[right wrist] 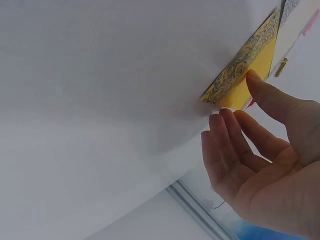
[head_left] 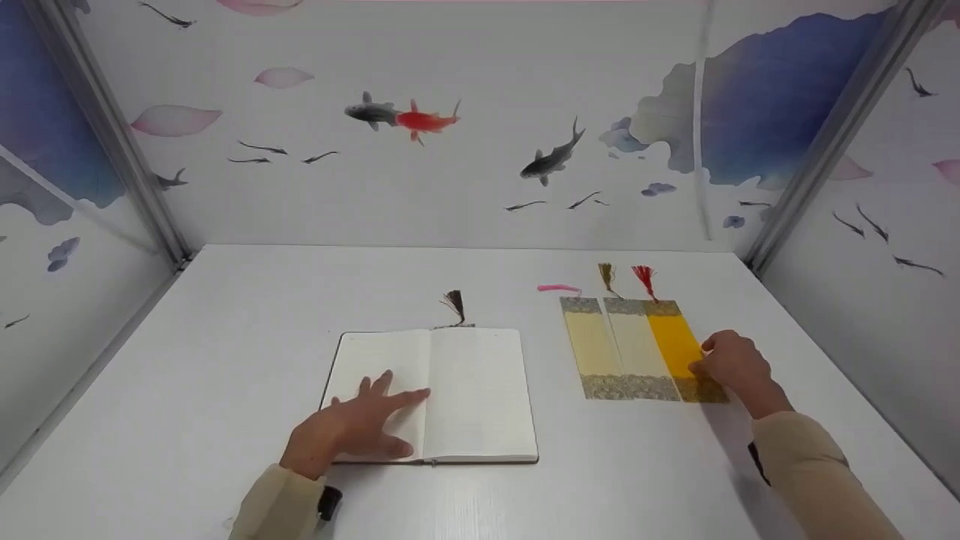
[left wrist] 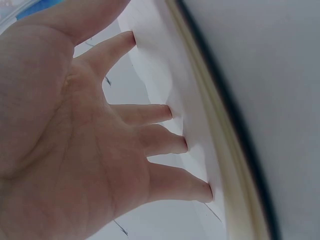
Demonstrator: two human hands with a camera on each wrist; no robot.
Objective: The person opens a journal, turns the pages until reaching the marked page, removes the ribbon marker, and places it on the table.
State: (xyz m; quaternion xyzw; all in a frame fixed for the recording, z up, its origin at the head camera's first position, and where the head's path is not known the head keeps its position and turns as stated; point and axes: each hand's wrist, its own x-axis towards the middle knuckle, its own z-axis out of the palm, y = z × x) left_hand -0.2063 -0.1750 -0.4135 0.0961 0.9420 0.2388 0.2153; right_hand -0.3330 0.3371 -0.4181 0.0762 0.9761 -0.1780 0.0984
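Observation:
An open notebook (head_left: 480, 397) with blank pages lies on the table. My left hand (head_left: 360, 427) presses its left page with spread fingers; in the left wrist view the fingertips (left wrist: 175, 145) meet the paper. Behind the notebook's top edge a dark tassel (head_left: 456, 306) sticks out. To the right, my right hand (head_left: 739, 367) pinches the right edge of an orange-yellow bookmark (head_left: 671, 345) with a red tassel. The right wrist view has the thumb (right wrist: 270, 95) on its face and the other fingers at its edge.
Left of the orange-yellow bookmark lie two paler ones, a cream bookmark (head_left: 634, 337) with an olive tassel (head_left: 606, 276) and a pale yellow bookmark (head_left: 592, 341) with a pink tassel (head_left: 559, 288). Printed panels (head_left: 465, 195) enclose the white table (head_left: 225, 360) at the back and sides.

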